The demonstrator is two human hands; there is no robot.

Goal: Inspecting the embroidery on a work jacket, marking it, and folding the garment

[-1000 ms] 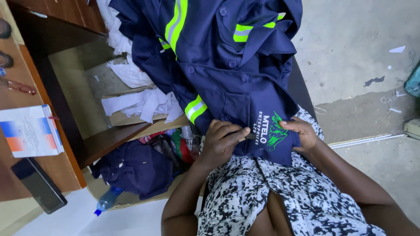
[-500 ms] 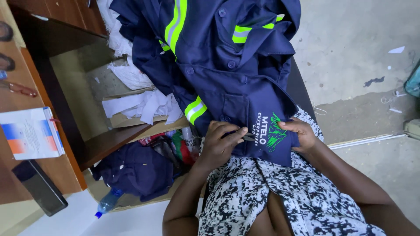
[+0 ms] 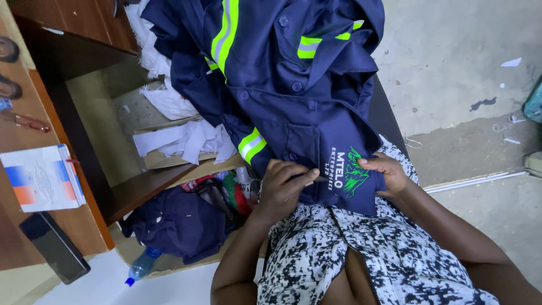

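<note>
So, quick count: two hands at work, one big navy work shirt [image 3: 293,96] with lime-and-silver reflective bands draped from the top of the shot down onto the person's lap; the pocket end, with green and white embroidery on it, lies on a black-and-white patterned skirt [image 3: 361,254].

The left hand [image 3: 282,189] is curled, fingers pinching a thin dark tool [image 3: 319,179] right at the embroidered patch; it's so small I can't tell what kind of tool it is. The right hand [image 3: 384,172] grips the edge of that same pocket flap, thumb on top, fingers tucked behind the cloth and out of sight.

Containers: an open cardboard box [image 3: 169,158] under the wooden desk [image 3: 34,113] holds white fabric scraps; a second low box [image 3: 169,262] on the floor holds one bundle of dark navy cloth [image 3: 180,223] plus some red and green bits I can't make out. One clear plastic bottle [image 3: 141,266] with a blue cap lies at that box's edge.

On the desk: one small carton [image 3: 42,178] in white, blue and orange; one dark phone [image 3: 53,245] near the edge; one red-handled item at the far left, cut off by the frame. The grey concrete floor [image 3: 463,73] on the right has a few scattered scraps; something teal pokes in at the right edge, mostly cropped.
</note>
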